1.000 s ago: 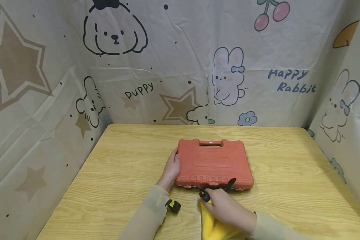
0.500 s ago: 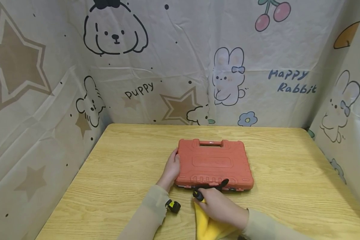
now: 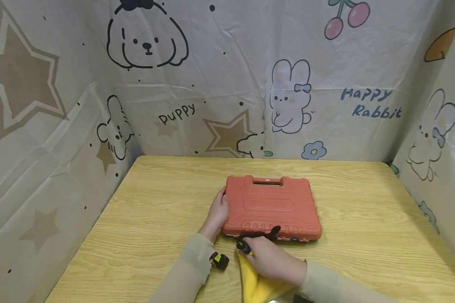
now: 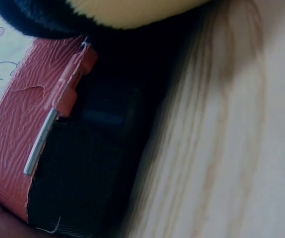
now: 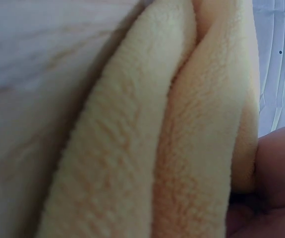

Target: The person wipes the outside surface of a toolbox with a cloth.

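A red plastic tool case [image 3: 273,206] lies shut on the table, its handle at the far side. My left hand [image 3: 217,214] holds the case by its left side; some of its fingers are hidden. My right hand [image 3: 274,259] grips a fluffy yellow cloth [image 3: 250,280] with black edging, bunched against the near side of the case. In the left wrist view, the cloth [image 4: 137,10] touches the case by a red hinge [image 4: 65,99] with a metal pin, over the black lower half [image 4: 83,183]. Soft folds of the cloth [image 5: 112,134] fill the right wrist view.
The wood-grain table [image 3: 167,198] extends around the case on all sides. Printed cloth walls [image 3: 227,84] stand behind it and to the left and right. A small black camera [image 3: 220,261] sits on my left wrist.
My right hand has slid left along the near side of the case with the cloth. My left hand and the case have stayed in place.
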The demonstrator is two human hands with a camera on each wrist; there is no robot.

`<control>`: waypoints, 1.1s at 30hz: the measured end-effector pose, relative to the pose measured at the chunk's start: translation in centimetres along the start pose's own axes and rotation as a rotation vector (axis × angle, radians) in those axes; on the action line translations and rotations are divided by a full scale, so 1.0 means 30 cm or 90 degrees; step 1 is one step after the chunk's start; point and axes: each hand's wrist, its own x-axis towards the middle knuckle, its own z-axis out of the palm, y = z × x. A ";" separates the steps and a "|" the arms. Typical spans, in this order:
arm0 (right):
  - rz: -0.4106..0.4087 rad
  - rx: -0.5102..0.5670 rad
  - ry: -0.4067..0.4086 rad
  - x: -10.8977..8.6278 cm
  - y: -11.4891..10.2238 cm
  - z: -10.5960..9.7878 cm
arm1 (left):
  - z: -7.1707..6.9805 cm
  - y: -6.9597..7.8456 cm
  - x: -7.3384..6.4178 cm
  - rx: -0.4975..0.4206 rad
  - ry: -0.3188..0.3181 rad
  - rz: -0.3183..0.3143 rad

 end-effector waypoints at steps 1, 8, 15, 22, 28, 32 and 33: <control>-0.003 -0.003 -0.001 0.003 -0.001 0.001 | 0.000 0.000 0.000 0.000 0.000 0.000; -0.008 -0.018 -0.017 0.022 -0.007 0.010 | -0.001 -0.001 -0.001 -0.003 -0.004 0.005; -0.003 -0.011 -0.035 0.031 -0.019 0.010 | 0.000 0.001 0.000 -0.009 -0.006 0.001; -0.012 -0.007 -0.040 0.038 -0.025 0.007 | 0.000 0.000 0.002 -0.007 -0.004 -0.003; -0.020 -0.014 -0.035 0.048 -0.027 0.015 | 0.001 0.001 0.003 -0.008 -0.001 0.005; -0.022 -0.022 -0.032 0.057 -0.024 0.023 | 0.000 -0.003 0.006 -0.005 0.000 0.015; -0.022 -0.023 -0.033 0.058 -0.023 0.025 | 0.000 -0.004 0.006 -0.006 0.000 0.014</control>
